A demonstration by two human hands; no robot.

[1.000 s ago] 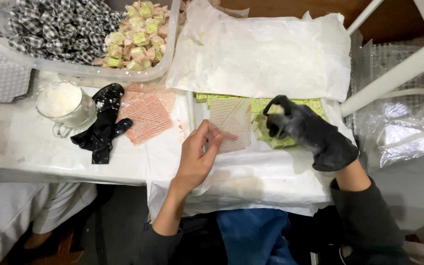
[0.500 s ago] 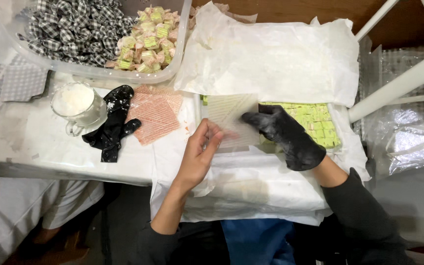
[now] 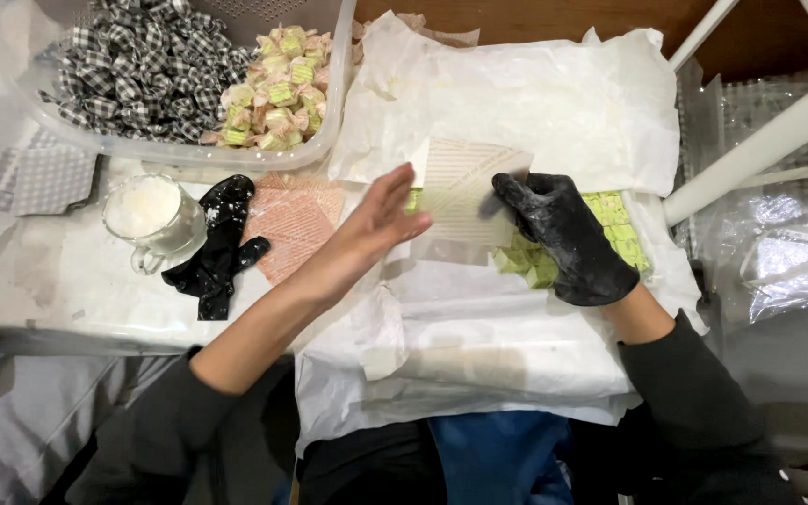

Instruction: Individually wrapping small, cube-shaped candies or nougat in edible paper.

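**Open paper in front, clutter to the left and rear**

The crumpled white paper sheet (image 3: 479,355) lies bare in front of both hands, giving free passage there. To the left, a discarded black glove (image 3: 215,245), a glass mug of white powder (image 3: 150,217) and a clear plastic tub of wrapped sweets (image 3: 189,84) block the way. A white slanted frame bar (image 3: 759,140) bounds the right.

Bare left hand (image 3: 381,220), black glove on right hand (image 3: 568,238), dark grey sleeves

Even, soft overhead light; bright white paper (image 3: 516,103) at twelve o'clock, slight motion blur, dim lower edges.
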